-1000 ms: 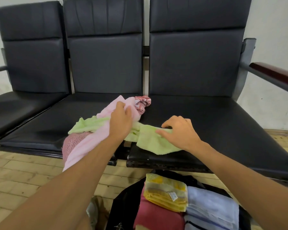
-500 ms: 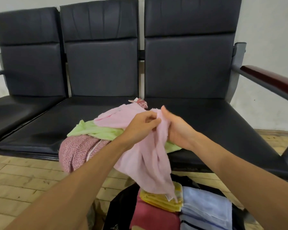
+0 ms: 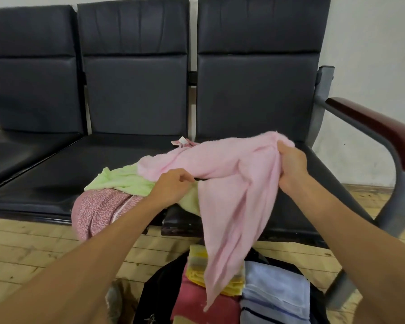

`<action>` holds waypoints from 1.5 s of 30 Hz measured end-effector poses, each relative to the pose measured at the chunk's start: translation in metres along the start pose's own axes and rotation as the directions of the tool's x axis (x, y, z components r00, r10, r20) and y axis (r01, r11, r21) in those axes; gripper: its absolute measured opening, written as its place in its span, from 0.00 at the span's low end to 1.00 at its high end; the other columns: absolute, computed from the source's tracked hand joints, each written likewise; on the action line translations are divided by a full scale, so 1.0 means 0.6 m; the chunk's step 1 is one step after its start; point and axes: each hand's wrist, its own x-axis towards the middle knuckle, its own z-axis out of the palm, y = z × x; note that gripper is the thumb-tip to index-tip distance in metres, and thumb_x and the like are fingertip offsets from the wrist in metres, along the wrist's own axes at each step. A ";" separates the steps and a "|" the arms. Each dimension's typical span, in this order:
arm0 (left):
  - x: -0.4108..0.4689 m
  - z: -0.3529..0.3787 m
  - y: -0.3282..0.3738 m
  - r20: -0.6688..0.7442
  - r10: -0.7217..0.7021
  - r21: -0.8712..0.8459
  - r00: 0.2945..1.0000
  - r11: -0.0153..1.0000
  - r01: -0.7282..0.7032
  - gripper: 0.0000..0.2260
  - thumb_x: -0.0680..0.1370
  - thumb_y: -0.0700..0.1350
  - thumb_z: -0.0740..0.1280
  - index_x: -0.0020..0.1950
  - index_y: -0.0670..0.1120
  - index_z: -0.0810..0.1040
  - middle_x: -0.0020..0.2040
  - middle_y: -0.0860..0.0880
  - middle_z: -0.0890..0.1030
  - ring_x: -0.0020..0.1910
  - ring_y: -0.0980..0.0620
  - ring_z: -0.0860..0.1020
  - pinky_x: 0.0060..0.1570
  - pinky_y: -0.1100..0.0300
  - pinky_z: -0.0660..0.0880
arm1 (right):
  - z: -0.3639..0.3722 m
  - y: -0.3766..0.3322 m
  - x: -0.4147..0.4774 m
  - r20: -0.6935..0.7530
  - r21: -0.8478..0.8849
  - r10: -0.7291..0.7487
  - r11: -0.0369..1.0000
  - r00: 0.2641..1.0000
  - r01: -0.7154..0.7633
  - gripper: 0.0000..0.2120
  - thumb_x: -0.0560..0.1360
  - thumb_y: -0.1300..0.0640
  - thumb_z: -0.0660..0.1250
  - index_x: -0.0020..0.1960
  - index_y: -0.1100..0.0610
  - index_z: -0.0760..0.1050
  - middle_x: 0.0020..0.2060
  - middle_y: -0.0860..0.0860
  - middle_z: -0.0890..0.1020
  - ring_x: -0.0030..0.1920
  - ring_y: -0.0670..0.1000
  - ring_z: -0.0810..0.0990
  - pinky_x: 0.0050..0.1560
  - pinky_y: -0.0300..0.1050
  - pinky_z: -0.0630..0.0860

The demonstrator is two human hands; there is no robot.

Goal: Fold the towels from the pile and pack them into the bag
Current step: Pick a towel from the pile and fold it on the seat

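A light pink towel [image 3: 222, 183] is stretched in the air over the seat edge. My right hand [image 3: 290, 164] grips its upper right corner, and my left hand [image 3: 173, 185] pinches its edge near the middle. One end hangs down over the open black bag [image 3: 154, 298] on the floor. Inside the bag lie folded towels: yellow [image 3: 197, 270], red [image 3: 197, 305] and light blue [image 3: 276, 293]. The pile on the middle seat holds a green towel [image 3: 122, 178] and a speckled pink towel [image 3: 98, 211] drooping over the seat front.
A row of black padded chairs [image 3: 255, 94] stands against a white wall. A brown armrest [image 3: 384, 129] on a grey frame sticks out at the right. The floor is light wood planks [image 3: 28, 253].
My right hand has carried the pink towel's corner out to the right, spreading the cloth. My left hand stayed near the pile, holding the towel's edge.
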 end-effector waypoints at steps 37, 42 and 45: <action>0.019 0.068 0.000 0.021 0.199 0.612 0.980 0.772 -0.170 0.18 0.77 0.39 0.60 0.65 0.51 0.77 0.62 0.48 0.76 0.62 0.48 0.74 0.62 0.54 0.68 | -0.122 0.025 0.017 -0.053 -0.657 -0.073 0.753 0.996 0.021 0.05 0.80 0.54 0.64 0.51 0.55 0.72 0.49 0.53 0.75 0.49 0.54 0.74 0.50 0.48 0.71; -0.013 0.121 0.081 0.125 0.341 0.218 0.932 0.907 -0.361 0.11 0.79 0.40 0.62 0.57 0.49 0.81 0.57 0.50 0.79 0.56 0.52 0.75 0.56 0.60 0.72 | -0.132 0.018 0.005 0.045 -0.666 -0.013 0.745 0.999 0.040 0.08 0.80 0.48 0.63 0.53 0.52 0.72 0.48 0.50 0.76 0.51 0.53 0.75 0.51 0.49 0.72; -0.027 0.160 0.108 0.270 0.437 0.227 0.858 0.837 -0.498 0.14 0.80 0.43 0.62 0.63 0.50 0.79 0.61 0.51 0.79 0.59 0.52 0.75 0.59 0.57 0.72 | -0.146 0.019 0.005 0.076 -0.709 0.007 0.704 0.997 0.049 0.12 0.82 0.47 0.60 0.56 0.54 0.74 0.51 0.52 0.78 0.51 0.54 0.78 0.51 0.48 0.76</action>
